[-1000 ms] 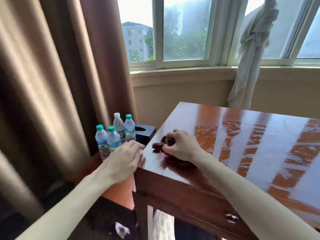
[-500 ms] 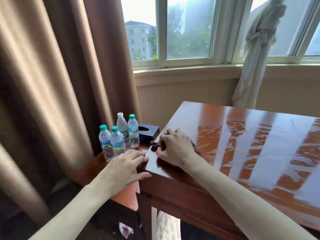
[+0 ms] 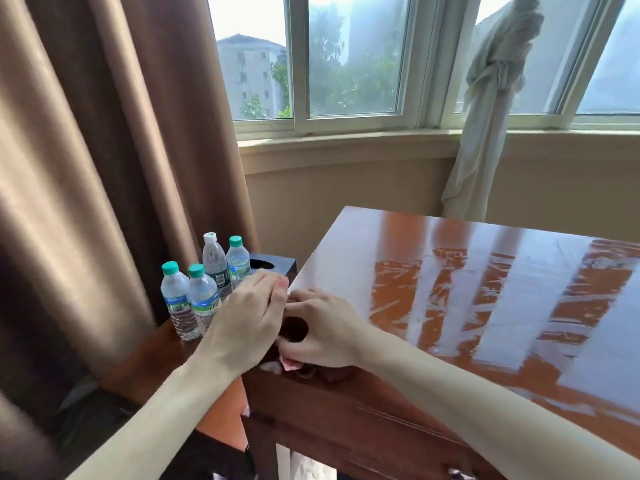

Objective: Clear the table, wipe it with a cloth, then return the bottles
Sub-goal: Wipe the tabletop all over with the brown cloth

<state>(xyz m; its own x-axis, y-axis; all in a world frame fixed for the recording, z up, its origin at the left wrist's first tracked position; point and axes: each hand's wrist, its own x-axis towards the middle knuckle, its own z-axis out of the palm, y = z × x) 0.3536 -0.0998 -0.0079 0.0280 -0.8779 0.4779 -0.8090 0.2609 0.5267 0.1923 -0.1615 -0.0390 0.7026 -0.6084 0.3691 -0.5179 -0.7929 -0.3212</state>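
While the dark brown cloth [image 3: 294,329] lay bunched at the near left corner of the glossy wooden surface [image 3: 485,289], it had no clear long axis and pointed no particular way; only a dark fold showed between the two hands, with a small pink scrap [image 3: 290,365] at the edge just below it. The right hand [image 3: 322,332] rested directly on the cloth, its fingers [image 3: 294,306] curled over and gripping the wad, and so was the nearer hand. The left hand [image 3: 249,320] sat just beside it at the corner's edge, touching or nearly touching the right; its fingers [image 3: 273,285] lay fairly straight and close together, and whether they pinched any cloth could not be told. From the wad, the unwiped expanse stretched away to the right and toward the window, which would probably be the direction of any further stroke. Four water bottles [image 3: 204,289] stood upright in a tight group on a lower side table [image 3: 152,362] to the left, just beyond the left hand and apart from the surface, beside a dark tissue box [image 3: 273,268]. Judged from this layout, clearing was done and the return of the bottles was still outstanding.
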